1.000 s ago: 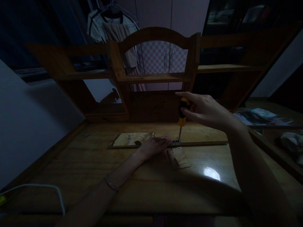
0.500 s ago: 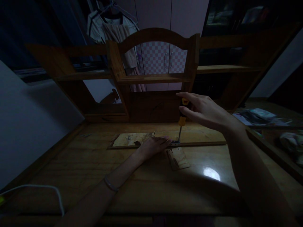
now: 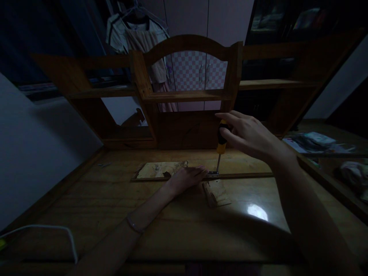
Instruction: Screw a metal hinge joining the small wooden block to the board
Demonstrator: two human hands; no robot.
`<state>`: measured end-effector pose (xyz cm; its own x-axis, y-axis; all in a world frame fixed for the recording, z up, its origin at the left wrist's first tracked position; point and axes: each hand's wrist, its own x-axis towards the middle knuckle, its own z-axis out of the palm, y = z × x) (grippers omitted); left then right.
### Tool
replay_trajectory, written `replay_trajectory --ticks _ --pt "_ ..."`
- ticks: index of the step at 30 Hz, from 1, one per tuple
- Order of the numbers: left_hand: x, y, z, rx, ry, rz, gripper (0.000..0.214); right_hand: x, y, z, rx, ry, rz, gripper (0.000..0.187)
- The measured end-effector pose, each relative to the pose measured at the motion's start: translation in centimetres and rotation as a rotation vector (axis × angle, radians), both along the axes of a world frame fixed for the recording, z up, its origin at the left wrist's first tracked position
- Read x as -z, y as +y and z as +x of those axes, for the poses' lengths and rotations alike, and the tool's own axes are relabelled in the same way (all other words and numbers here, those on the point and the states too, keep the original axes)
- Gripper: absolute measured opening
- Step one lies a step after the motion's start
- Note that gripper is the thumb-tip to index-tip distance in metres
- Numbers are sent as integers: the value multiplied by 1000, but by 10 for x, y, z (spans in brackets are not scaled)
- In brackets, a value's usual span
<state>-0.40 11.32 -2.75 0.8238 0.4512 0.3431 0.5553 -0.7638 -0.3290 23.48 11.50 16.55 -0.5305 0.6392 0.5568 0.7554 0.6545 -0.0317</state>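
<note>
Standing along the tabletop's far edge, an open-fronted wooden shelf unit frames garments hanging behind it. Beyond the tabletop's right edge, a side surface carries papers and packets; their detail is too dark to read. The person's right hand is closed around the handle of a yellow-and-black screwdriver, thumb on the grip and index finger reaching over the top. The shaft stands nearly upright, its tip at the right end of a small metal fitting. That fitting sits at the near long edge of a wooden board, which lies roughly parallel to the tabletop's far edge. The left hand, flat and gripping nothing, rests on the board; whether its fingertips touch the fitting cannot be determined. A small wooden piece lies just beside the board, toward the tabletop's near edge.
</note>
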Motion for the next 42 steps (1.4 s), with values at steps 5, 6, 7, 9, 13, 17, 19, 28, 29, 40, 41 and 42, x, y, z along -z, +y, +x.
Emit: replay_trajectory --ticks 5,6,7,9,13,17,19,28,29,40,41,42 --pt "2 2 1 31 -61 47 38 3 6 0 -27 42 7 46" --pt "3 2 1 35 -70 57 36 5 6 -2 16 41 39 45" --pt "3 2 2 36 -77 62 34 7 6 -5 61 36 68 44" --pt "3 2 2 38 -82 59 32 9 5 -9 127 18 100 47" --pt "3 2 3 25 -88 42 28 5 -1 -7 49 2 45 50" --pt "3 2 3 22 -98 31 27 1 -1 -1 -57 26 -22 53" --pt "2 1 3 21 -108 33 29 2 0 -2 -56 37 -11 50" --pt "7 3 -1 27 -92 22 37 -3 -5 -2 -17 32 -6 48" --pt "8 4 -1 24 -94 19 37 -5 -6 -1 -35 33 -27 49" --pt "3 3 -1 34 -120 17 34 3 2 -3 117 -12 89 51" --pt "3 2 0 24 -115 11 34 2 2 -2 80 -9 65 51" --pt "2 2 0 16 -108 4 35 0 1 -1 42 -6 34 52"
